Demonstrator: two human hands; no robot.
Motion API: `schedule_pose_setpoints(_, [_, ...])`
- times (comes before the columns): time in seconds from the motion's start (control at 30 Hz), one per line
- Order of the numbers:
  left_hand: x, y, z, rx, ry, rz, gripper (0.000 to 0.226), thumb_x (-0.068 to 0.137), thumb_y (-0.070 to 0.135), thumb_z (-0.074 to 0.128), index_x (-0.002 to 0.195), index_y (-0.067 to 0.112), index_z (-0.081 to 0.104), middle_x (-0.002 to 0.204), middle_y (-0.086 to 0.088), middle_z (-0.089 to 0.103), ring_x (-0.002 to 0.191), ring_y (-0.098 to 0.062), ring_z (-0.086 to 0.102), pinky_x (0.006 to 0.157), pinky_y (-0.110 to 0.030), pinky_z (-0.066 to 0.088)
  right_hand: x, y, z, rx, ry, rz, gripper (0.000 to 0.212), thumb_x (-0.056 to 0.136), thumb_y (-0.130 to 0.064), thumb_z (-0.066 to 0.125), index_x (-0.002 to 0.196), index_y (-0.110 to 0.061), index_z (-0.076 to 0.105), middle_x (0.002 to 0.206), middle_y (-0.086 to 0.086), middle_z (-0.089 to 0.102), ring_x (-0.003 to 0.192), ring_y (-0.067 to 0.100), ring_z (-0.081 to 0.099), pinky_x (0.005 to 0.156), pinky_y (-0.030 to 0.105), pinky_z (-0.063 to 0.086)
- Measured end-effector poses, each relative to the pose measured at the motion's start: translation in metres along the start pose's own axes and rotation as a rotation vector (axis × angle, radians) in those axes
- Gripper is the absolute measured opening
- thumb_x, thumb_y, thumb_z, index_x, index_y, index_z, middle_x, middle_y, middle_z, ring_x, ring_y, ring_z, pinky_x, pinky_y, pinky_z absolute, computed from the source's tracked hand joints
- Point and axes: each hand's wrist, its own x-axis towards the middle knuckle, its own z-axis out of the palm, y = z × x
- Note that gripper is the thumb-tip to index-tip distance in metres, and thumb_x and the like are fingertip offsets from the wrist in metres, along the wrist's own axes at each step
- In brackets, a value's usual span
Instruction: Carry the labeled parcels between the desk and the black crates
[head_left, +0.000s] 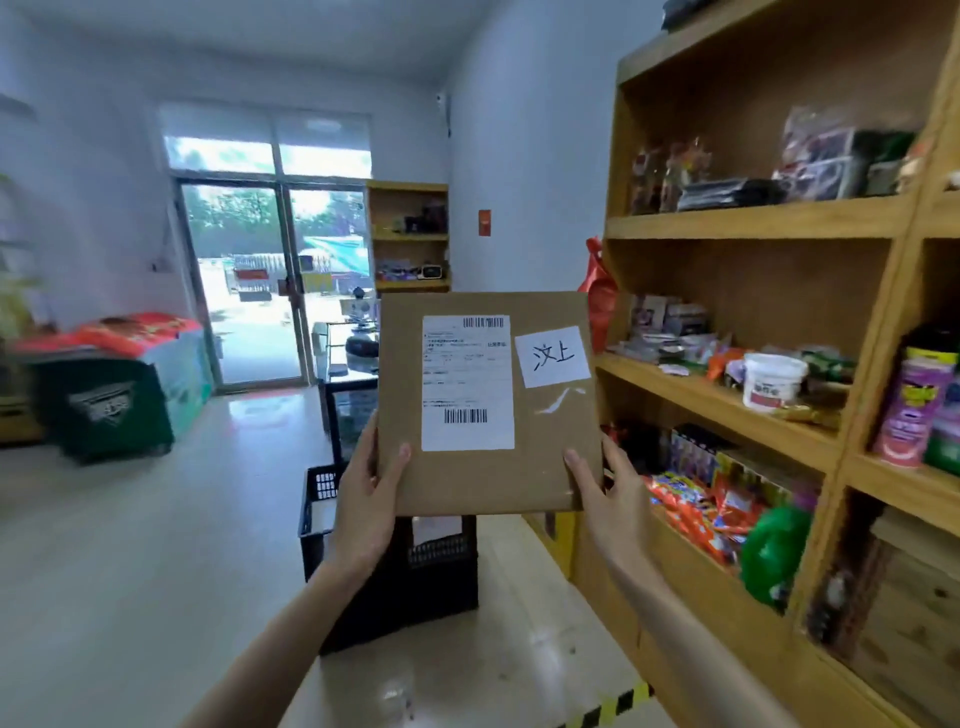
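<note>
Upright between both hands, a flat brown cardboard parcel (488, 405) faces the camera, raised above a black crate (400, 566) on the floor. A white shipping label (466, 382) with barcodes covers its middle, and a smaller white note (552, 356) with handwritten characters sits to the label's right. The left hand (366, 512) grips the lower left edge, thumb on the front, its other fingers hidden behind the cardboard. The right hand (610, 501) pinches the lower right corner likewise, thumb in front, fingers (615, 457) curled round the edge. Right of the right hand's fingers stands a wooden shelf unit (753, 223) holding snack packets. Beyond the parcel is a glass door (249, 291).
</note>
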Motion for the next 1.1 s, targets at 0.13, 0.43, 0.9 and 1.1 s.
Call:
schedule_pose_setpoints(0.13, [0.025,-0.001,-0.068,0.065,0.070,0.019,0.049,0.104,0.026,0.054,0.152,0.034,0.042,0.134,0.020,0.060,0.105,0.012,0.063,0.074,-0.009,0.054,0.013,0.001,0.079,0.086,-0.117,0.015,0.029,0.097,-0.028,0.064,0.120,-0.045,0.059,0.115,-0.022,0.067,0.110,0.002,0.063,0.088,0.031,0.058])
schedule_pose_setpoints(0.43, [0.078,-0.019,-0.194,0.166,0.194,0.025,0.050,0.104,0.023,0.055,0.152,0.029,0.043,0.139,0.014,0.060,0.115,0.006,0.062,0.082,-0.009,0.053,0.022,-0.002,0.232,0.193,-0.250,0.017,0.028,0.098,-0.026,0.062,0.118,-0.046,0.057,0.118,-0.015,0.067,0.104,-0.005,0.064,0.082,0.018,0.056])
schedule_pose_setpoints(0.9, [0.173,-0.095,-0.248,0.285,0.305,-0.022,0.046,0.104,0.024,0.054,0.149,0.029,0.045,0.135,0.014,0.061,0.111,0.009,0.060,0.077,-0.008,0.052,0.095,0.068,0.364,0.217,-0.331,0.038,0.024,0.098,-0.032,0.062,0.120,-0.038,0.060,0.118,-0.011,0.065,0.109,0.008,0.062,0.086,0.025,0.056])
schedule_pose_setpoints(1.1, [0.250,-0.130,-0.228,0.313,0.306,-0.026,0.043,0.105,0.025,0.053,0.141,0.043,0.039,0.126,0.027,0.057,0.106,0.014,0.060,0.076,-0.009,0.053,0.170,0.115,0.401,0.208,-0.337,0.058,0.034,0.097,-0.037,0.061,0.129,-0.026,0.061,0.121,-0.005,0.064,0.108,0.010,0.062,0.079,0.018,0.054])
